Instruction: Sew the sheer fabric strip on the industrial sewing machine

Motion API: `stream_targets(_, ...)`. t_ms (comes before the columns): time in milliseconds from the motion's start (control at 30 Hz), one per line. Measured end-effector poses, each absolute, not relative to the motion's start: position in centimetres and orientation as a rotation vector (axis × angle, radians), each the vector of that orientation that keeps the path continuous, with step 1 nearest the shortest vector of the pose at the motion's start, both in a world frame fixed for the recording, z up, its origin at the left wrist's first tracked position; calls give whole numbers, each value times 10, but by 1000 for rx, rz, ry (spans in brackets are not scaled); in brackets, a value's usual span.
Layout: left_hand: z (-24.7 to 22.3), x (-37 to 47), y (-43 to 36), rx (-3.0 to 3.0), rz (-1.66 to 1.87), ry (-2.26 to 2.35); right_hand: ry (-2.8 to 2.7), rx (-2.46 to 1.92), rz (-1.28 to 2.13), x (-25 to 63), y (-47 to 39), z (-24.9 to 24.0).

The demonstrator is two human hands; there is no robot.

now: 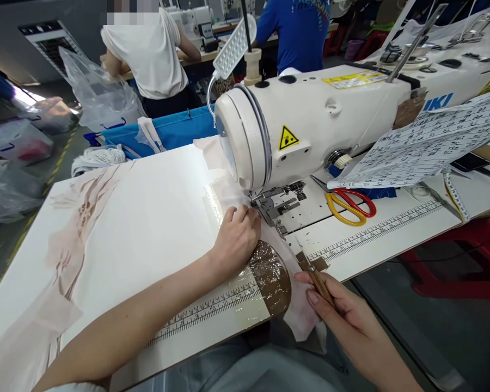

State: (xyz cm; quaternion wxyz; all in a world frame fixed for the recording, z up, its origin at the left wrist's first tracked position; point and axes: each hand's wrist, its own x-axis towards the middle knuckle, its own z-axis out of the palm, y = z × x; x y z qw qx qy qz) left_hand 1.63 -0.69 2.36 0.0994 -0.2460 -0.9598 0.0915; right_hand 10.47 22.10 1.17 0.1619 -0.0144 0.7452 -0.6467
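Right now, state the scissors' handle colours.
The scissors' handles are red and yellow, shown in the head view.

A sewing workshop was indicated by an industrial sewing machine point(306, 117) set into a white surface point(155, 201) printed with ruler scales point(375, 231). More sewing machines point(194, 20) were ranged beyond, where a further surface point(210, 55) was occupied by a co-worker in white point(151, 60) and a co-worker in blue point(298, 38). Translucent plastic bags point(93, 90) were gathered near yellow-and-black floor tape point(21, 238).
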Motion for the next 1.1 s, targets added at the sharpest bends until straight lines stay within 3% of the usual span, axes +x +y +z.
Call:
stream_targets(133,27,16,-8,-717,199,-2873,1729,326,-2011,130,214,7)
stream_targets(267,23,23,-9,-688,30,-2872,1637,431,-2011,147,209,4)
stream_targets(533,19,24,-10,-705,-44,-2887,2092,155,-1877,146,225,-6)
stream_targets(1100,20,20,-12,-602,-75,-2901,2118,-16,-1886,146,231,-17)
